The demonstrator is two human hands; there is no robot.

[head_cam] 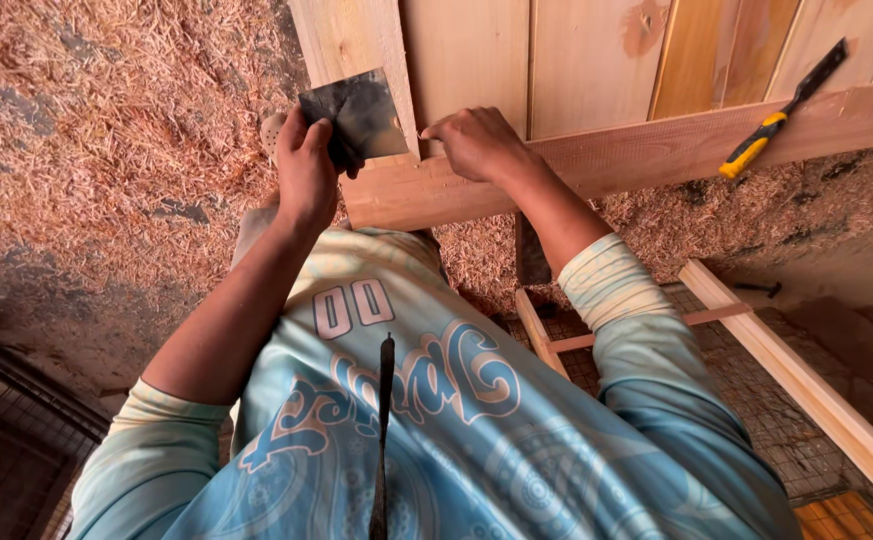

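Your left hand (306, 165) is clenched around the upper edge of a thin, dark, square metal scraper blade (361, 115), held against the pale wooden door panel (476, 50). It looks light and stiff, with sharp-looking edges, so keep to its back edge. Your right hand (476, 145), holding nothing, presses fingertips on the horizontal wooden rail (656, 150).

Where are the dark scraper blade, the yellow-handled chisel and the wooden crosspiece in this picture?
Dark scraper blade (364, 112), head view, middle of the flat blade held by the left hand (306, 170).
Yellow-handled chisel (753, 150), head view, on its yellow handle.
Wooden crosspiece (656, 150), head view, bare top face.
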